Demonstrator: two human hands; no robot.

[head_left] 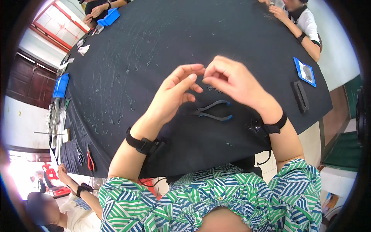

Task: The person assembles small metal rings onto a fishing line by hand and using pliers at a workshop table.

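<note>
1. Your blue-tipped pliers (221,118) lie on the black cloth (185,154), handles spread.
2. Beyond the pliers, your left hand (172,91) and right hand (234,80) nearly meet, grips narrow; I cannot tell whether they hold anything.
3. Small silvery pieces (215,89) lie just beyond the pliers.

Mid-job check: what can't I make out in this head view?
Head view, all:
Anything between left hand and right hand: too small, fingers in the way.
Small pieces by the right hand: too small to count.
Tips of the pliers: lost against black cloth.
Upper-left co-worker: cut off by top edge.
</note>
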